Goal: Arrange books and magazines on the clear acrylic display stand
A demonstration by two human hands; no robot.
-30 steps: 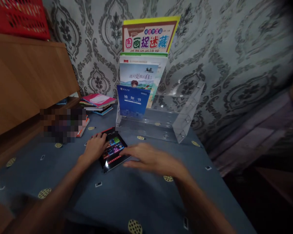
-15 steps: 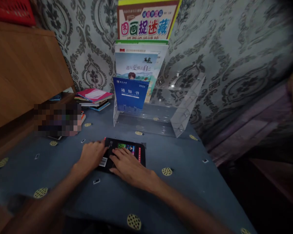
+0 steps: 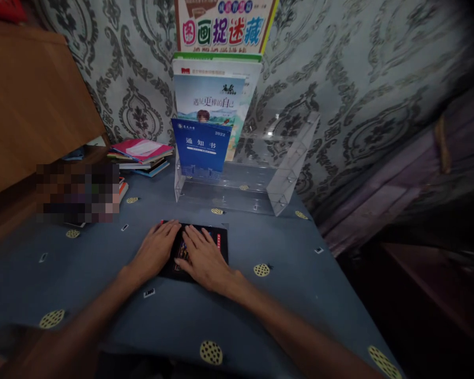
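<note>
Left hand point(image 3: 157, 248), right hand point(image 3: 206, 260) on one black item point(image 3: 179, 248).

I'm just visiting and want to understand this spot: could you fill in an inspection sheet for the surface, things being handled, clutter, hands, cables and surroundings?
Surface: blue-grey tablecloth with a yellow pineapple print.
Things being handled: black book, lying flat, partly covered by both hands.
Clutter: pile of books at the far left, pink on top; part of that area is blurred out. A clear rack holds standing books towards its left end.
Hands: left hand rests on the book's left part; right hand lies across its middle, fingers extended.
Cables: nothing seen.
Surroundings: patterned wallpaper behind, wooden cabinet left, purplish cloth right.
</note>
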